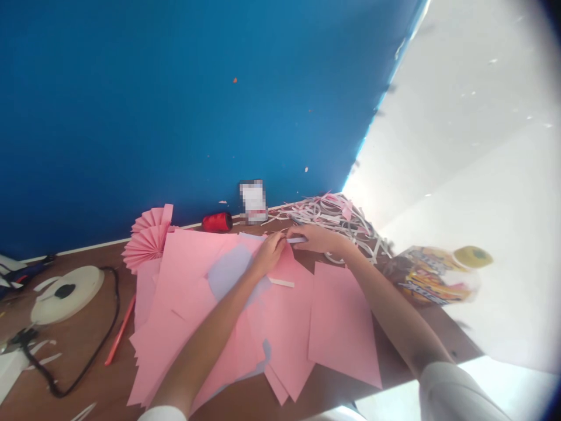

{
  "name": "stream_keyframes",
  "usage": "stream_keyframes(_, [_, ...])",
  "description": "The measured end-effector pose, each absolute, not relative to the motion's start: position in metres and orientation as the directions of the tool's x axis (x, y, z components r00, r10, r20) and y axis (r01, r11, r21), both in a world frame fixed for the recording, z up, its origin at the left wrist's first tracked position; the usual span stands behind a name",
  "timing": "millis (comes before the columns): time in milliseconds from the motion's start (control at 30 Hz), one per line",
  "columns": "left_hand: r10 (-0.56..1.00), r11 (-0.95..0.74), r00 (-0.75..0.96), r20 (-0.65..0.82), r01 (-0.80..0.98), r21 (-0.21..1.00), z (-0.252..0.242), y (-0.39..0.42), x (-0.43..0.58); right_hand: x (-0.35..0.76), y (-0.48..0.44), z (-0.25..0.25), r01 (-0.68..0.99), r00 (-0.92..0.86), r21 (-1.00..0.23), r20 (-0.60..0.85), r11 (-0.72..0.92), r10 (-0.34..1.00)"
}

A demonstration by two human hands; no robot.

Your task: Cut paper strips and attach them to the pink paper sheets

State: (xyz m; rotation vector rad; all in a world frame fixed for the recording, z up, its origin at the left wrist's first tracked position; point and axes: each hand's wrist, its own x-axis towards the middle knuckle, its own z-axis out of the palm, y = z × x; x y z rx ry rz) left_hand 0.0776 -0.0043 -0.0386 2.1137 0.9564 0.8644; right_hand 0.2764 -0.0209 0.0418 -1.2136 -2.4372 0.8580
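Lilac-white paper, in a narrow strip (297,240), spans the gap between our two hands at the far edge of the pink sheets (195,251). The fingers of our right hand (318,238) are closed on one end; those of our left hand (268,255) bunch at the other, though we cannot tell whether they pinch it or merely touch it. Uneven pulling could crease or tear so slim a piece, and a loose pinch could lose it among the tangled paper strips (362,228) just beyond our right hand. Our left forearm (214,327) passes over the pink sheets, so a careless sweep could drag or crumple them. Lying on its side, the red thread spool (217,222) could roll if nudged.

Our fingertips hide both strip ends, and our left arm covers part of the lilac sheet (228,269). Pixelation masks the object (253,202) by the wall, and the plastic jar's (432,278) lettering is too soft to read.
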Motion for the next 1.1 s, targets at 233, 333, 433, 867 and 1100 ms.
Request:
stream_keyframes(233, [0.803, -0.531, 0.511, 0.307, 0.38, 0.757, -0.042, -0.003, 0.078, 0.27, -0.018, 0.032, 0.672, -0.553, -0.53, 0.106, 0.518, 0.826])
stream_keyframes(333, [0.797, -0.548, 0.511, 0.323, 0.387, 0.741, -0.043, -0.003, 0.079, 0.264, -0.021, 0.031, 0.729, -0.525, -0.471, 0.081, 0.497, 0.847])
stream_keyframes(433, [0.788, -0.567, 0.518, 0.333, 0.401, 0.719, -0.043, -0.003, 0.08, 0.261, -0.024, 0.034, 0.759, -0.525, -0.428, 0.043, 0.49, 0.85])
stream_keyframes(867, [0.726, -0.655, 0.594, 0.346, 0.446, 0.61, -0.039, -0.008, 0.082, 0.291, -0.024, 0.054, 0.972, -0.234, -0.041, -0.037, 0.233, 0.971])
stream_keyframes(1100, [0.713, -0.675, 0.621, 0.326, 0.483, 0.558, -0.033, -0.009, 0.082, 0.312, -0.022, 0.057, 0.981, -0.196, -0.017, -0.074, 0.196, 0.978])
